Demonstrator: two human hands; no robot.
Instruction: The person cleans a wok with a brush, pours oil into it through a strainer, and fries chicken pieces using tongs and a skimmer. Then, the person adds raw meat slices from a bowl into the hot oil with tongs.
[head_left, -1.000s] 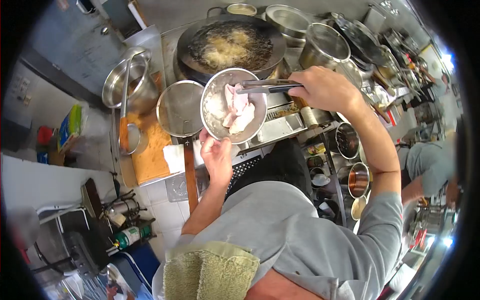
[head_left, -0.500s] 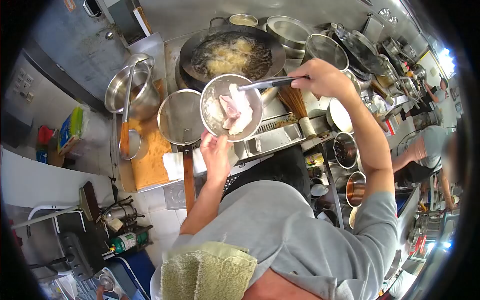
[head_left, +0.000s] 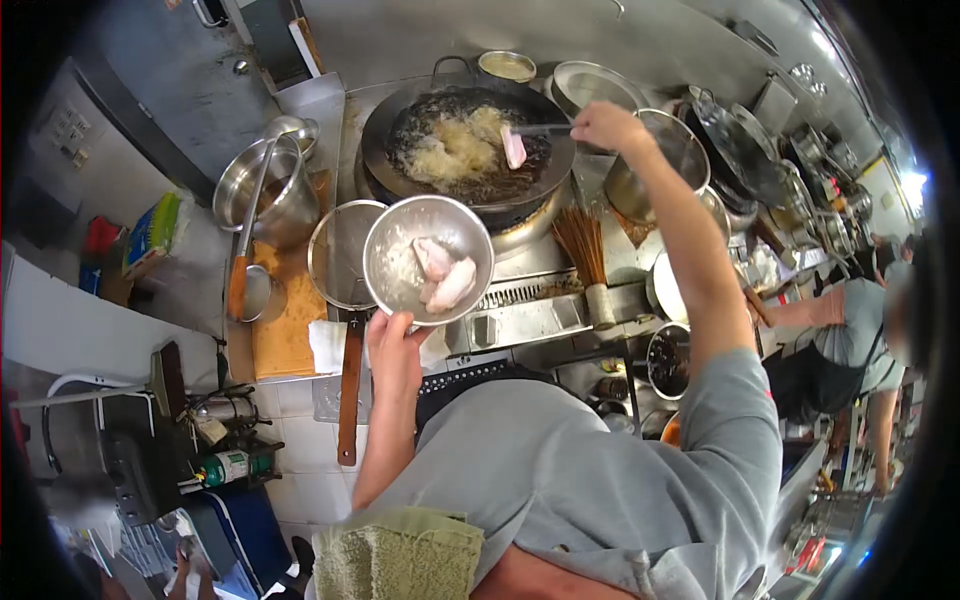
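Observation:
My left hand (head_left: pixel 393 358) grips the lower rim of a steel mixing bowl (head_left: pixel 462 228), tilted toward me. Raw, pale pink meat pieces (head_left: pixel 452 284) lie in it beside a whitish wet coating. Out over the big black wok (head_left: pixel 380 178), my right hand (head_left: pixel 608 127) is closed around metal tongs (head_left: pixel 545 130). A raw meat piece (head_left: pixel 514 148) hangs from their tips, close to the bubbling oil; whether it touches the oil I cannot tell. Pale yellow food (head_left: pixel 450 150) fries in the wok's middle.
A wire strainer (head_left: pixel 325 290) with a wooden handle rests left of the bowl. Further left stands a steel pot (head_left: pixel 228 190) with a long-handled ladle. A bamboo brush (head_left: pixel 582 250) is right of the bowl, near another pot (head_left: pixel 640 200). Another person (head_left: pixel 850 330) stands at far right.
My right hand has carried the tongs and a meat piece up from the bowl to over the wok. The bowl in my left hand has shifted left and down.

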